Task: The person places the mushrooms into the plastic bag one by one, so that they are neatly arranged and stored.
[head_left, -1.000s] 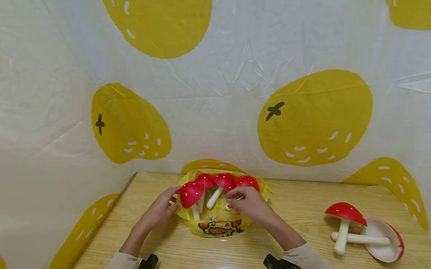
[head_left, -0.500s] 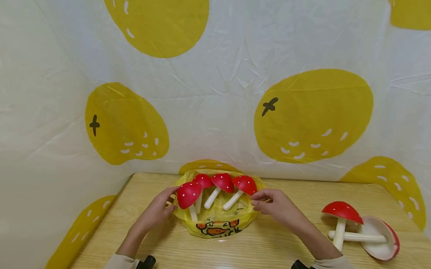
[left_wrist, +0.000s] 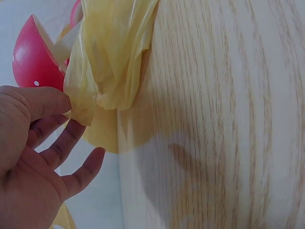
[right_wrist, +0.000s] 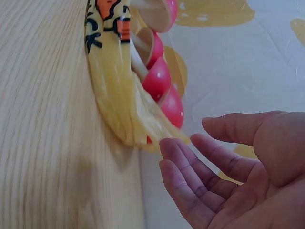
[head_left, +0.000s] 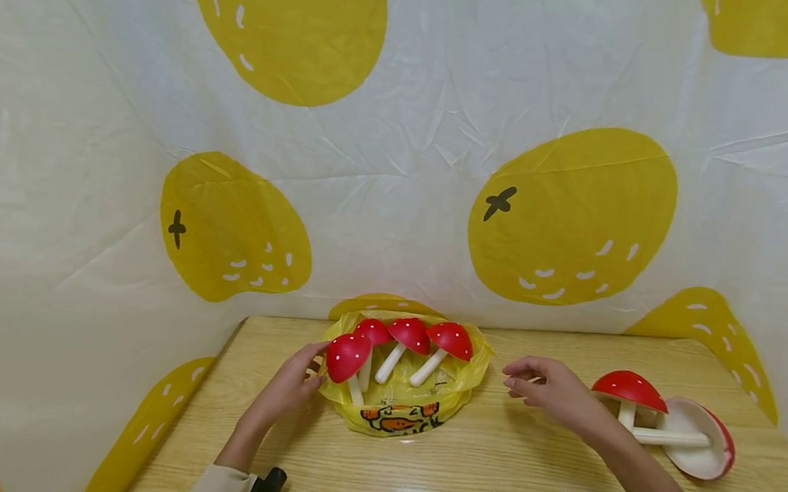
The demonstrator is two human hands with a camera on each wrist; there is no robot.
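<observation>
A yellow plastic bag (head_left: 456, 399) with a printed duck face lies mouth-up on the table, its rim spread wide. Several toy mushrooms with red, white-dotted caps and white stems lie in it, the leftmost mushroom (head_left: 347, 358) low at the left side and the rightmost mushroom (head_left: 452, 340) leaning on the right rim. My left hand (head_left: 285, 384) pinches the bag's left edge between thumb and finger, as the left wrist view shows on the gathered plastic (left_wrist: 81, 102). Off to the bag's right, my right hand (head_left: 549, 388) is empty, its fingers (right_wrist: 178, 183) loosely bent and apart.
On the right of the wooden table (head_left: 384, 473), an upright-capped mushroom (head_left: 632, 388) stands against a tipped-over mushroom (head_left: 698, 446) showing its pale underside. My right forearm partly covers the first. A white sheet with yellow fruit prints (head_left: 573, 217) hangs close behind and at the left.
My right hand has let go of the rightmost mushroom in the bag and moved right, out past the rim toward the two loose mushrooms. My left hand has stayed at the bag's edge.
</observation>
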